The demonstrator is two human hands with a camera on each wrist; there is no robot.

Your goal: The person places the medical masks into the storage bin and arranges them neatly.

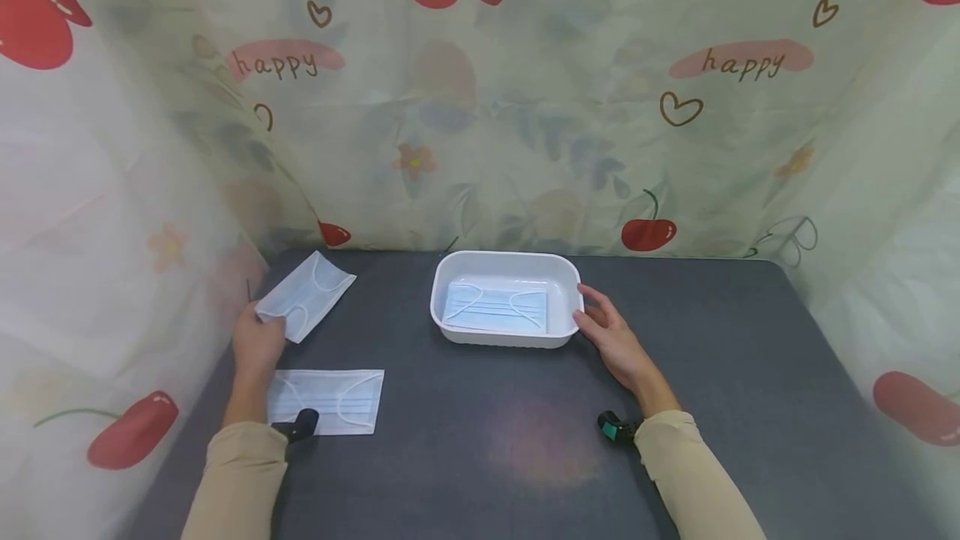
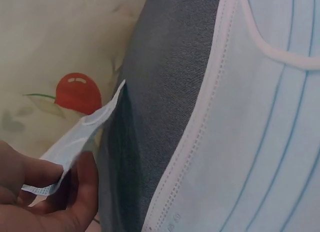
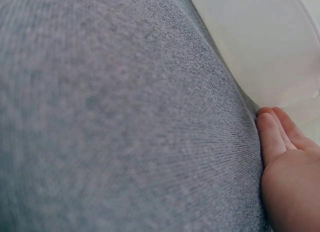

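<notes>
My left hand [image 1: 257, 348] pinches a light-blue face mask [image 1: 306, 297] by its near left corner, between thumb and fingers. The mask is tilted up from the table, as the left wrist view also shows. A second face mask [image 1: 330, 401] lies flat beside my left wrist, ear loops upward. At the right end of a white plastic tray [image 1: 510, 340], my right hand [image 1: 617, 344] touches the wall with fairly straight fingers and thumb spread apart. Inside the tray lies another face mask [image 1: 495, 308]; whether more lie under it I cannot tell.
A dark grey cloth covers the table [image 1: 480, 457]. Printed curtains [image 1: 510, 148] with cherries and hearts hang behind it and on both sides, close to my left hand. Small dark cameras [image 1: 617, 428] are strapped at both wrists.
</notes>
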